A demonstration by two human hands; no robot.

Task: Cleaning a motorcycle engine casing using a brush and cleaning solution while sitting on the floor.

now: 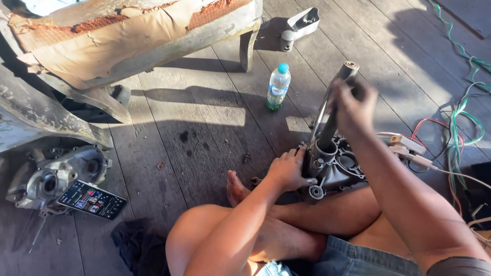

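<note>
Gripping the grey tube near its top, right hand fingers wrapped shut; it slants down-left into the engine casing, steadied underneath by left hand, fingers spread flat.

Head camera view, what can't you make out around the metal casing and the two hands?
- Right hand: motion-blurred on the grey tube, so its grip is unclear.
- Metal casing: near side hidden by left hand and legs.
- Phone: screen too small.
- Wires: cut off by the right edge.
</note>
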